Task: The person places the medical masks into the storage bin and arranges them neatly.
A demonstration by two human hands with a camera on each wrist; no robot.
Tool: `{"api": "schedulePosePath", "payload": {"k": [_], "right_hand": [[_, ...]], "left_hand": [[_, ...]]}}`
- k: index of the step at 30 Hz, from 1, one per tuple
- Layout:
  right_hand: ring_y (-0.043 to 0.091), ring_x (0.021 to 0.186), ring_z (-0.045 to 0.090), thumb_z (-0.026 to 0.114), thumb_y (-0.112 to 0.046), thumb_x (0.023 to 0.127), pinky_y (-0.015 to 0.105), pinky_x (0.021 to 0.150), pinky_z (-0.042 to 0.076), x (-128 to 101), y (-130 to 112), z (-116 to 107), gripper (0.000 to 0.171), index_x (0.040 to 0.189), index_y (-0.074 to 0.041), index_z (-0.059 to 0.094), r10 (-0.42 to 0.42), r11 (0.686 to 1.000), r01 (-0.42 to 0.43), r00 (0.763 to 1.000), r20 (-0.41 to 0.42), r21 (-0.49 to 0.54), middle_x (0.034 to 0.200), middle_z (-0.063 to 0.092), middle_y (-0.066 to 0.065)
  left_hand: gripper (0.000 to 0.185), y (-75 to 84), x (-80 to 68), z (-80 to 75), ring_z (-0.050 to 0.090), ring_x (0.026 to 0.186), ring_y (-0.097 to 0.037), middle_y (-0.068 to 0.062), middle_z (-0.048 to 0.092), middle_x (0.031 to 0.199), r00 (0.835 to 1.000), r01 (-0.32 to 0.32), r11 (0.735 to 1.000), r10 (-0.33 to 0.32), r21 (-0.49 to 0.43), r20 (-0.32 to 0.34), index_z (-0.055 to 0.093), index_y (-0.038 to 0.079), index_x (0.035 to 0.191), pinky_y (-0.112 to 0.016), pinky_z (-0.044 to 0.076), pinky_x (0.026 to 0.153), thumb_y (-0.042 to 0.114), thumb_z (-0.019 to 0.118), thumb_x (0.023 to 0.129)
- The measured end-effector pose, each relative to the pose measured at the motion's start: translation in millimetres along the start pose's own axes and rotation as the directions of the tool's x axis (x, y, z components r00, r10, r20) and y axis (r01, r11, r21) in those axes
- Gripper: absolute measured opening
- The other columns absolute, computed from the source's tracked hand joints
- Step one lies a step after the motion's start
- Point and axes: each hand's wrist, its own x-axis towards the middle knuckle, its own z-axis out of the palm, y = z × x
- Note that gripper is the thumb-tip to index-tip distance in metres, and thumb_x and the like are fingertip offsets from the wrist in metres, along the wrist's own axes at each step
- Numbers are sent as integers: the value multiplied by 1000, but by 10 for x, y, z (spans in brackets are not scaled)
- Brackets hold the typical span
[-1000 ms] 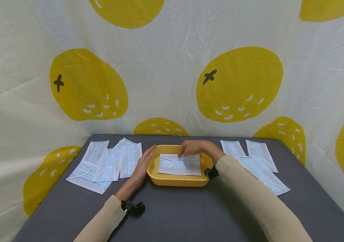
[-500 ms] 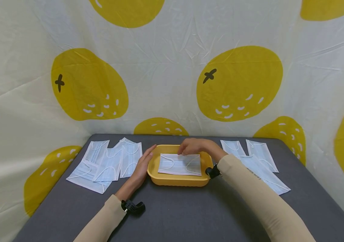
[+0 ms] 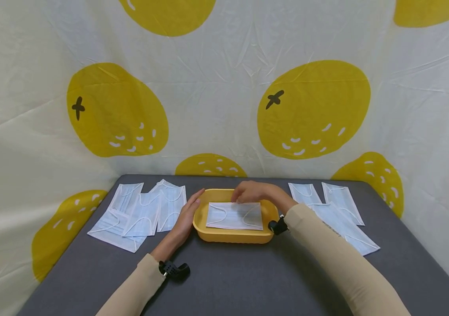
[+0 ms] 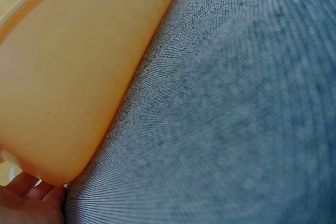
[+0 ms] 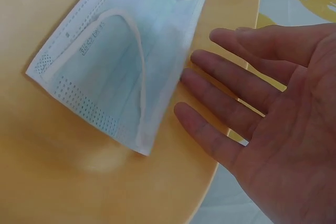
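Below, grey table (image 3: 228,272) meets orange-print backdrop (image 3: 216,87).

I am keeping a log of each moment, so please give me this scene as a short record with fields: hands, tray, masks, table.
left hand: left hand rests open against the left outer wall of the yellow tray
right hand: right hand open over the tray's far edge, fingers straight beside the face mask in the tray
tray content: one light blue mask, lying flat
left pile: overlapping face masks left of the tray
right pile: face masks right of the tray, partly under the right sleeve
surface: dark grey table
backdrop: lemon-print cloth
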Motion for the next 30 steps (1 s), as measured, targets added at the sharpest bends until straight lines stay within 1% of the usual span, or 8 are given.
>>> {"api": "schedulePosePath", "payload": {"k": [5,10,14,18,20,24,27,30], "right_hand": [[25,125,61,57,-18,103,46,111,49,-65,2,-15,33,132,-9,70,-30,1000,30,999,-23,4,136,68,8],[34,126,62,53,-17,106,49,108,52,-194,34,-45,36,136,-4,66,-103,989,108,993,-57,99,138,67,16],[42,129,59,49,-15,107,55,108,51,-367,84,-59,37,137,-1,64,-178,957,200,977,-122,209,140,63,23],[39,125,63,51,-15,107,53,105,54,-574,159,-35,33,135,-4,67,-216,932,270,950,-227,241,134,67,18],[38,122,66,52,-14,107,50,103,56,-689,202,-24,32,133,-5,68,-223,926,293,934,-280,238,132,69,16],[39,119,67,52,-14,107,45,99,58,-931,358,-5,31,132,-2,67,-206,918,309,908,-366,250,131,69,21],[32,116,69,54,-14,107,35,95,59,-1112,515,11,31,131,-1,67,-166,921,292,893,-418,259,130,68,24],[24,112,70,55,-14,107,27,91,59,-1279,684,36,29,129,-2,68,-125,926,270,878,-462,263,128,70,22]], "left_hand": [[49,11,-4,10,23,159,-31,-9,27,171,1000,-2,1000,2,3,-7,34,16,162,-54,18,130,26,31,114],[49,-1,4,11,23,159,-30,-8,27,171,1000,1,1000,-1,12,-10,35,18,162,-54,18,130,27,32,114],[50,-12,16,15,23,159,-31,-8,27,171,1000,-2,1000,2,15,-6,34,17,162,-54,18,130,27,31,114],[50,-18,11,18,24,159,-32,-8,27,171,1000,-2,1000,2,16,-5,34,17,162,-55,18,130,27,31,114],[49,-23,8,17,23,159,-32,-8,27,171,1000,0,1000,1,16,-10,35,17,162,-54,18,130,27,31,113],[49,-17,0,22,24,159,-31,-8,28,171,1000,0,1000,0,14,-17,35,18,162,-54,18,130,27,31,113],[49,-11,-6,25,24,159,-31,-8,27,171,1000,0,1000,0,13,-16,35,18,162,-54,18,130,28,32,113],[49,-10,-9,19,23,159,-31,-8,27,171,1000,-1,1000,1,13,-16,35,18,162,-54,17,130,28,31,114]]}}
